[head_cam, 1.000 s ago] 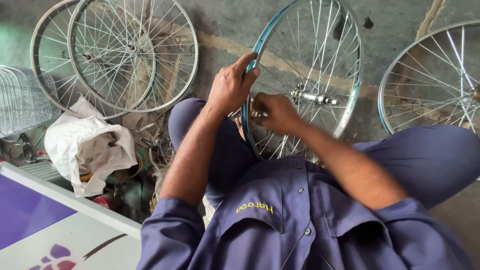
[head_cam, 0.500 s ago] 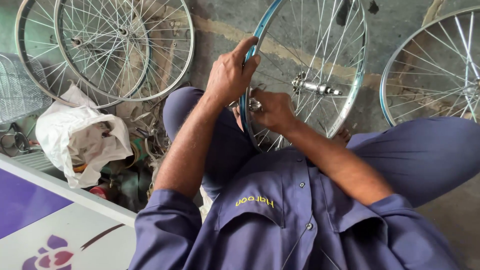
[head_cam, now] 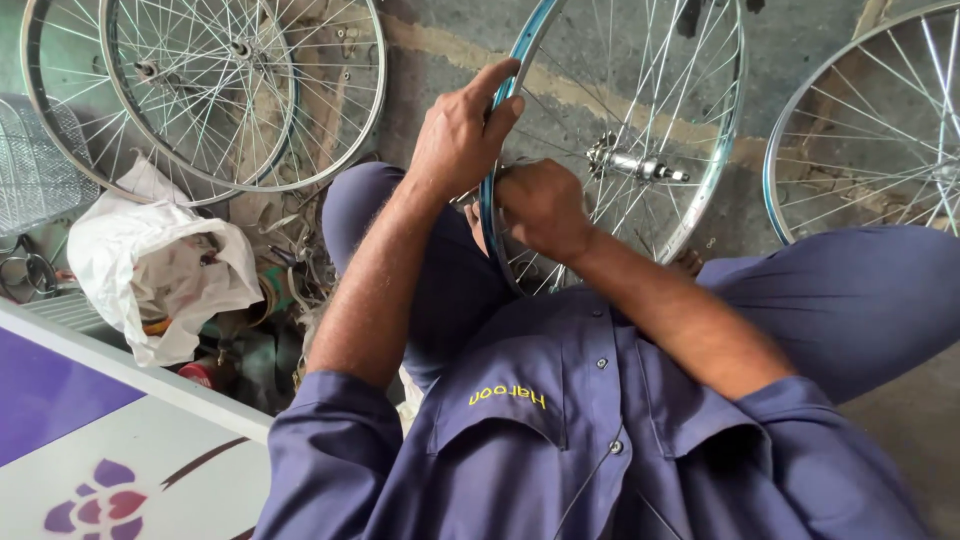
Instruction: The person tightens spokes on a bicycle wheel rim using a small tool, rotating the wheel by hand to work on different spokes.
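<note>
A blue-rimmed bicycle wheel (head_cam: pixel 722 120) with silver spokes and a metal hub (head_cam: pixel 632 162) stands upright between my knees. My left hand (head_cam: pixel 462 132) grips its rim at the upper left, fingers wrapped over the edge. Just below it, my right hand (head_cam: pixel 541 207) is closed against the spokes at the rim's inner side; whether it holds a small tool or only a spoke is hidden by the fist. My blue work clothes fill the lower half of the view.
Two bare silver wheels (head_cam: pixel 230 90) lean against the wall at upper left, another wheel (head_cam: pixel 870 120) at the right. A white plastic bag (head_cam: pixel 155 265) lies on clutter at left, a wire basket (head_cam: pixel 35 165) beside it. A white and purple board (head_cam: pixel 90 440) fills the lower left.
The view has shifted closer and slightly left. The wheel has turned a little in my hands; both hands keep their places on the rim and spokes.
</note>
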